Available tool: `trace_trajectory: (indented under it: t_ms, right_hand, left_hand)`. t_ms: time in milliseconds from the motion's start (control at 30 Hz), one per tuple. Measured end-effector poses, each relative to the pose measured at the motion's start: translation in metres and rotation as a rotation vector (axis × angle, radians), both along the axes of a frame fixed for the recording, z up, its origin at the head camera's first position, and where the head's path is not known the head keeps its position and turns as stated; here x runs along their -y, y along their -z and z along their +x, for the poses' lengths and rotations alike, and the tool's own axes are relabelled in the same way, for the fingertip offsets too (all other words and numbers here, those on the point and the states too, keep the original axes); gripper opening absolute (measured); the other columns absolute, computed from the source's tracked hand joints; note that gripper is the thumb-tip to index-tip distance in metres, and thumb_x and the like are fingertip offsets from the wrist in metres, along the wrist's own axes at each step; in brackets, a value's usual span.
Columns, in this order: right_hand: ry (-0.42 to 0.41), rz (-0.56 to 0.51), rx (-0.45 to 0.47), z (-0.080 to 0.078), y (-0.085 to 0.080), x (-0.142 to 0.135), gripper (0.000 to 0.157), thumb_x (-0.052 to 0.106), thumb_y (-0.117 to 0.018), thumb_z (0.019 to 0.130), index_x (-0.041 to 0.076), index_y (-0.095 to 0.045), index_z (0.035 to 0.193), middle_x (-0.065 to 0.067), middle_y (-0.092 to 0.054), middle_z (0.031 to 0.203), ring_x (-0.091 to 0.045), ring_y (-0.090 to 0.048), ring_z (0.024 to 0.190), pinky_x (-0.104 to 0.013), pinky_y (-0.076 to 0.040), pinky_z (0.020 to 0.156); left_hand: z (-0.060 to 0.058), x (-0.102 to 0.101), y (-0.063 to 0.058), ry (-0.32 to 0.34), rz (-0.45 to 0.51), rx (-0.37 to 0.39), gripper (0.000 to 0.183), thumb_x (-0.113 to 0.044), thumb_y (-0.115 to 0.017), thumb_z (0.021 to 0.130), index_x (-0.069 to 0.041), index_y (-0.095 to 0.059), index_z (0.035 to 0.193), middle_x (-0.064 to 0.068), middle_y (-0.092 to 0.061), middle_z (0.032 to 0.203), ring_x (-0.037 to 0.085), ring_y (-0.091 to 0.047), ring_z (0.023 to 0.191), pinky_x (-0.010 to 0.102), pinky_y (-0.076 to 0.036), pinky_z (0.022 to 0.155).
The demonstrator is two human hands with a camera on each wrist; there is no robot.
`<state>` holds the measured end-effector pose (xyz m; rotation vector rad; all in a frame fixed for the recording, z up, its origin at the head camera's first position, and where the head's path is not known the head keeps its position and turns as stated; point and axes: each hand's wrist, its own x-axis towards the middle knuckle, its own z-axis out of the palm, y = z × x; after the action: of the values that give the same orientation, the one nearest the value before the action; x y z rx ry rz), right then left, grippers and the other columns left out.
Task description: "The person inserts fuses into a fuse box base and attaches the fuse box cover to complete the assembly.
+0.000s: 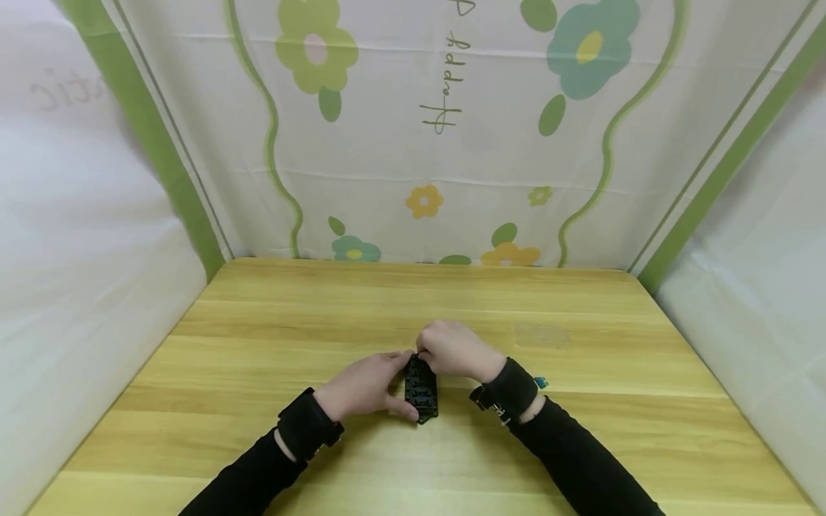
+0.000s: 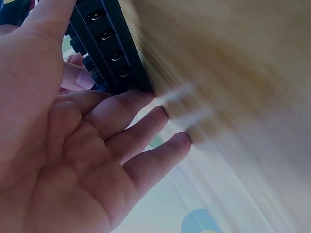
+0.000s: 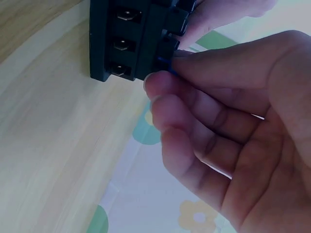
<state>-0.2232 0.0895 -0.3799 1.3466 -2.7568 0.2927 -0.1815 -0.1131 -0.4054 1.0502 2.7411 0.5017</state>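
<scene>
A black fuse block (image 1: pixel 421 395) with rows of slots on top stands on the wooden table, its length pointing away from me. Metal spade terminals sit in recesses along its side, seen in both wrist views. My left hand (image 1: pixel 361 383) grips the block from the left, thumb near its close end and fingers at the far end. At that far end, my right hand (image 1: pixel 457 351) has thumb and index finger pinched at a small blue fuse (image 3: pixel 163 64) in the top of the block. Its fingertips mostly hide the fuse, and the other fingers curl beside the block.
A clear, flat plastic piece (image 1: pixel 542 335) lies on the table (image 1: pixel 323 301) at the back right. Something small and blue-green (image 1: pixel 540 383) shows beside the right wrist strap. White printed cloth (image 1: pixel 361 158) walls in the back and both sides.
</scene>
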Motion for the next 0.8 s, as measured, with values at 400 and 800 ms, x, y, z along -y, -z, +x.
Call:
trace_trajectory:
  t_ms: [400, 800]
  right_hand:
    - [-0.025, -0.069, 0.050, -0.008, -0.016, -0.028, 0.030, 0.006, -0.061, 0.088, 0.020, -0.056, 0.062, 0.010, -0.043, 0.057, -0.003, -0.031, 0.048, -0.019, -0.031, 0.052]
    - [0.020, -0.069, 0.020, -0.004, -0.025, -0.049, 0.022, 0.010, -0.062, 0.089, 0.021, -0.062, 0.071, 0.012, -0.050, 0.064, -0.003, -0.040, 0.050, -0.022, -0.038, 0.055]
  left_hand:
    - [0.000, -0.001, -0.001, -0.028, -0.040, 0.015, 0.108, -0.069, -0.064, 0.072, 0.000, -0.032, 0.147, 0.015, -0.044, 0.140, 0.026, -0.044, 0.127, 0.034, -0.035, 0.100]
    - [0.000, -0.003, -0.001, -0.028, -0.061, 0.018, 0.107, -0.070, -0.062, 0.072, -0.001, -0.031, 0.148, 0.016, -0.042, 0.141, 0.027, -0.042, 0.128, 0.035, -0.034, 0.101]
